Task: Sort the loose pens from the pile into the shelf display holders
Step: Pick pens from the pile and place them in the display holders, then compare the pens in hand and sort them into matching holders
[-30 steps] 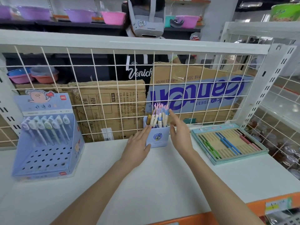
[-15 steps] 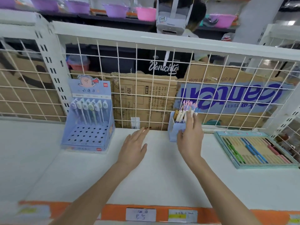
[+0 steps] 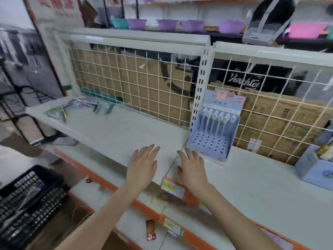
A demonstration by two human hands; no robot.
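Both hands spread, holding nothing, left hand (image 3: 144, 165) and right hand (image 3: 191, 165) near shelf (image 3: 111, 130) front edge; blurred loose pens (image 3: 79, 106) at far left corner, blue holder (image 3: 318, 166) cut off right

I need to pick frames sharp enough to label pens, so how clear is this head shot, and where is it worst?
Head view: motion blur throughout, strongest at the left, where the loose pens smear into streaks; the black basket is smeared too. The blue display holder and both open hands, left hand and right hand, are soft but readable. Wide-angle bending curves the shelf edges. Lighting even, no glare.
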